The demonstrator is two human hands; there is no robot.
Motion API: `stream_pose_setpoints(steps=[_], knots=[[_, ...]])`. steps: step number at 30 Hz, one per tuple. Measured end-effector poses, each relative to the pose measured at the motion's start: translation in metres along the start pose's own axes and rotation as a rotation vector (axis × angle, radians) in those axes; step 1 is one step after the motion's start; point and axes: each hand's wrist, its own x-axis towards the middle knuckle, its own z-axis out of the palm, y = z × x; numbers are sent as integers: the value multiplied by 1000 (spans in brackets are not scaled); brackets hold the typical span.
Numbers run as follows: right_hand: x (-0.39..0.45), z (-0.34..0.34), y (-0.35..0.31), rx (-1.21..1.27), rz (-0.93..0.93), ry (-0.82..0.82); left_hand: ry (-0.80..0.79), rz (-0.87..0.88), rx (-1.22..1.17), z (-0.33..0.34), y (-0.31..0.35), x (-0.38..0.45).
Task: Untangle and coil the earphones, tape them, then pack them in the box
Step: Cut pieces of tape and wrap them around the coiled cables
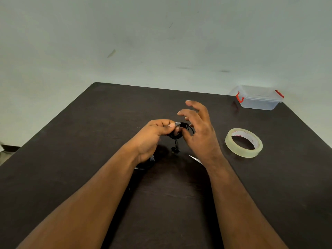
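A small coil of black earphones (181, 133) is held above the middle of the dark table (89, 141), and its earbuds (175, 149) dangle below it. My left hand (154, 137) pinches the coil at its top left, where a bit of clear tape (178, 123) shows. My right hand (199, 132) touches the coil's right side with thumb and a finger, its other fingers spread and raised. A roll of clear tape (243, 142) lies flat to the right. A clear plastic box (258, 97) with red latches stands lidded at the far right corner.
A thin pale strip (195, 159) lies on the table under my right wrist, partly hidden. More pale scraps (152, 158) show under my left hand. The table's far edge meets a pale wall.
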Motion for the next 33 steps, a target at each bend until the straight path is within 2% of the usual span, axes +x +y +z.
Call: stream_pose_setpoints(steps=[3, 6, 11, 16, 20, 23, 27, 29, 33], knots=[[0, 1, -2, -8, -22, 16, -38, -70, -61, -1, 2, 0], [1, 2, -5, -14, -63, 53, -8, -120, -121, -4, 4, 0], [2, 0, -4, 6, -97, 103, 36, -123, -104, -9, 3, 2], [-1, 1, -2, 25, -127, 110, 219, 23, -32, -6, 0, 4], [0, 4, -1, -56, -207, 102, 365, 62, 2, -6, -5, 6], [3, 7, -3, -78, -308, 92, 446, 77, 46, -5, -7, 8], [4, 10, -5, -61, -342, 81, 506, 127, 136, -4, -8, 8], [3, 10, -3, -46, -316, 72, 494, 134, 175, -5, -7, 7], [-1, 8, 1, 19, -176, 7, 311, 81, 230, -12, -5, 5]])
